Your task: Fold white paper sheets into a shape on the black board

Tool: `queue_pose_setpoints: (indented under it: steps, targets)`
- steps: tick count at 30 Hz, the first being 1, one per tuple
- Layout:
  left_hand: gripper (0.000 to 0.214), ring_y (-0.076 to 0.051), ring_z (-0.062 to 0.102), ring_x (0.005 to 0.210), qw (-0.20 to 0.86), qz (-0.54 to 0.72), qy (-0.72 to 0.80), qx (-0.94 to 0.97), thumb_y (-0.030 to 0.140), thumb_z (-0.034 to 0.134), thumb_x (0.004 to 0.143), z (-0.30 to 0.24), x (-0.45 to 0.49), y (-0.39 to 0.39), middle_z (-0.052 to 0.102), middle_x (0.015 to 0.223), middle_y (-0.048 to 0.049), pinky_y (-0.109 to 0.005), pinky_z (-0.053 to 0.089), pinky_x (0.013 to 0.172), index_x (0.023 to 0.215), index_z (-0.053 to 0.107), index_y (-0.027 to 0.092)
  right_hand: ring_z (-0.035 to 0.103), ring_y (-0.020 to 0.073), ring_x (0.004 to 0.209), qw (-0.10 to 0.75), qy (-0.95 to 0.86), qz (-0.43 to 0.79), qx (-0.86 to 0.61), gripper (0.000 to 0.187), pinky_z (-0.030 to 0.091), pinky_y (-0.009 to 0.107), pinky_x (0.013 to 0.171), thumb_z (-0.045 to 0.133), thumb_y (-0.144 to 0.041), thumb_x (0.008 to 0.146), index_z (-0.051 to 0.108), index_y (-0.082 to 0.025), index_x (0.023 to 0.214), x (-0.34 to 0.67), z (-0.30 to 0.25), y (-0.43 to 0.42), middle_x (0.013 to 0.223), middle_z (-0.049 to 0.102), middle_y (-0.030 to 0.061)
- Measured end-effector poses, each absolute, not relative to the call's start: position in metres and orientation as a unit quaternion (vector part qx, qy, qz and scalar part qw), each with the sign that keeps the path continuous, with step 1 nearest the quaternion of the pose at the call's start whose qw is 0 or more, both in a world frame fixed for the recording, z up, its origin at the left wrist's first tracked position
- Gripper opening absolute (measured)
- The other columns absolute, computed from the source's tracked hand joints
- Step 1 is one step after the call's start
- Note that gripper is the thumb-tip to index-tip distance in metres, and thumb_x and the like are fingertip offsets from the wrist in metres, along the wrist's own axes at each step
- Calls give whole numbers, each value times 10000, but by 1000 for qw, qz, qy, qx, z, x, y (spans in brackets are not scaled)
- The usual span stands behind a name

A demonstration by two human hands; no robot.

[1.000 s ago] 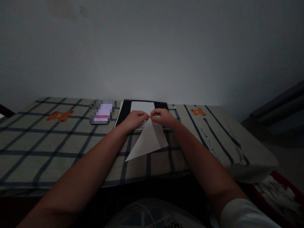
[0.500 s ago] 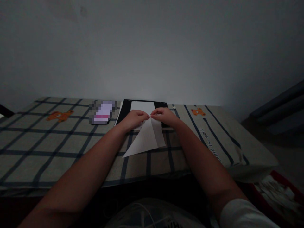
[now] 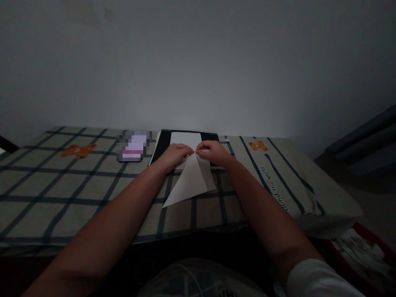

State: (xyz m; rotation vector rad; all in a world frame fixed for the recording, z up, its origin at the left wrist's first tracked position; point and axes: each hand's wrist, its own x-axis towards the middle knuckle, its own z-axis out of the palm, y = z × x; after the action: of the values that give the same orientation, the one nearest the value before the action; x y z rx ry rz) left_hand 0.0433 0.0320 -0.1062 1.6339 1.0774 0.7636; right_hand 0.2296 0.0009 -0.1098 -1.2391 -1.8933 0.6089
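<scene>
A folded sheet of white paper (image 3: 189, 181) comes to a point at its far end and spreads toward me in two slanting flaps. My left hand (image 3: 177, 156) pinches that tip from the left, fingers closed. From the right, my right hand (image 3: 213, 152) pinches the same tip, its fingertips nearly touching the left ones. Beneath both hands lies a black pad or calendar (image 3: 163, 142) with small holes along its far edge. More white paper (image 3: 185, 138) rests on the black pad, partly covered by my hands.
A checked cloth (image 3: 102, 185) with bear prints covers the table. To the left lies a phone (image 3: 133, 148), its lit screen pixelated. A pale wall (image 3: 198, 74) rises behind the table. Below the right edge stands a red container (image 3: 368, 243) with whitish contents.
The paper's near left corner has shifted slightly toward me and to the right. Both hands stay at the tip with barely any movement.
</scene>
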Motion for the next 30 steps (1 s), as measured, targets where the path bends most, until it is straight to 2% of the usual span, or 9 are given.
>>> queue_pose_setpoints:
  steps: [4,8,13,18,20,24,30]
  targets:
    - [179,-123,469,558,490,328,434,681,321,641,672,-106,41,36,568,565,5,-249,354,534,711,718,165,608,170,830,402,-722,267,-496,188,458,313,789,635,-308,742,698,-158,837,233,-110,3,881,703,57]
    - [208,-124,502,594,457,340,438,696,337,652,698,-106,39,42,638,648,-19,-249,380,575,761,734,157,585,148,750,426,-638,366,-528,258,456,284,693,675,-329,729,688,-150,914,237,-108,4,879,693,61]
    - [244,-154,579,684,389,333,446,735,370,625,748,-110,38,45,698,771,-45,-256,419,640,809,731,159,509,108,603,421,-589,427,-542,203,416,250,575,653,-338,757,661,-140,802,239,-112,5,735,638,29]
    - [368,-180,595,789,194,336,433,814,389,560,843,-115,37,41,693,971,-74,-286,450,740,1100,685,159,510,124,587,435,-578,352,-594,201,406,267,565,635,-340,781,667,-142,786,241,-122,13,701,628,33]
    - [369,-201,596,896,141,321,403,845,381,527,877,-116,38,39,671,1060,-90,-312,457,832,1129,667,151,529,135,619,436,-585,289,-621,191,415,277,605,635,-314,786,681,-129,802,242,-124,16,713,638,45]
    - [376,-252,523,1160,62,241,332,910,356,427,947,-121,41,35,621,1238,-110,-372,393,1012,1170,656,159,553,153,675,407,-623,156,-649,196,421,291,664,631,-304,800,710,-125,814,244,-130,21,736,655,56]
    - [456,-277,432,1293,22,144,333,932,382,359,987,-129,46,33,528,1414,-108,-417,363,1046,1359,515,170,587,153,701,427,-610,151,-650,305,455,287,707,621,-294,814,713,-119,1046,243,-137,28,810,690,62]
